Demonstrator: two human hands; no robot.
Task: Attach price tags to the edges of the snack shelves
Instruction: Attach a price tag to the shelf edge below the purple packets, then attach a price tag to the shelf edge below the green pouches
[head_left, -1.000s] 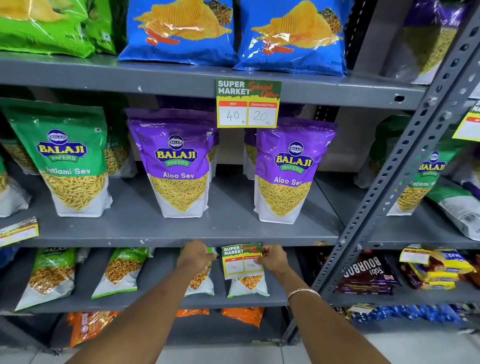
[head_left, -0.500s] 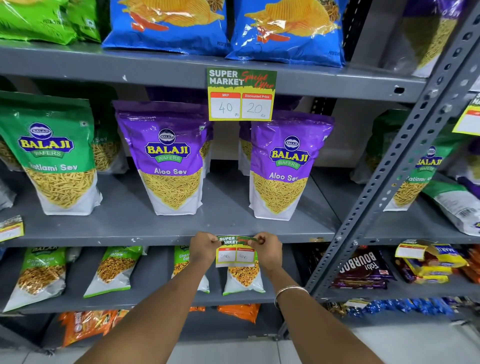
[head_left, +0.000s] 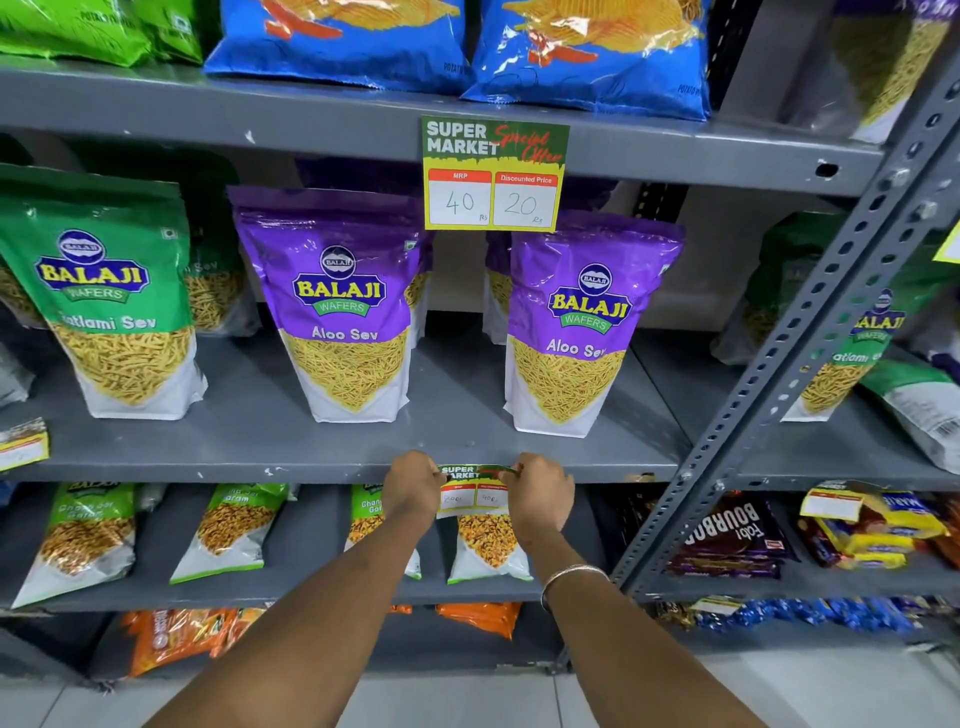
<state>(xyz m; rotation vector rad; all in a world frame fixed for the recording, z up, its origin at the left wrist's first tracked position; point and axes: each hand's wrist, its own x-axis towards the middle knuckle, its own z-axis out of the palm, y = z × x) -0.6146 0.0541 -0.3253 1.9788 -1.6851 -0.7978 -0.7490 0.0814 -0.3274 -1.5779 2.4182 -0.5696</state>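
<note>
A small green, yellow and red price tag (head_left: 472, 491) lies against the front edge of the grey middle shelf (head_left: 311, 470), below two purple Aloo Sev bags (head_left: 343, 306). My left hand (head_left: 413, 486) pinches its left top corner and my right hand (head_left: 540, 493) pinches its right top corner. The tag's top strip is bent over the shelf lip. A larger tag (head_left: 493, 174) marked 40 and 20 hangs from the edge of the shelf above (head_left: 208, 122).
A perforated grey upright (head_left: 810, 353) slants up at the right. A green Ratlami Sev bag (head_left: 111, 296) stands at left, with another tag (head_left: 23, 447) on the edge at far left. Small snack bags (head_left: 228, 530) and biscuit packs (head_left: 732, 540) fill the lower shelves.
Both hands have lifted the small tag from in front of the lower shelf up to the middle shelf's front edge. My left hand came in and took the tag's left corner.
</note>
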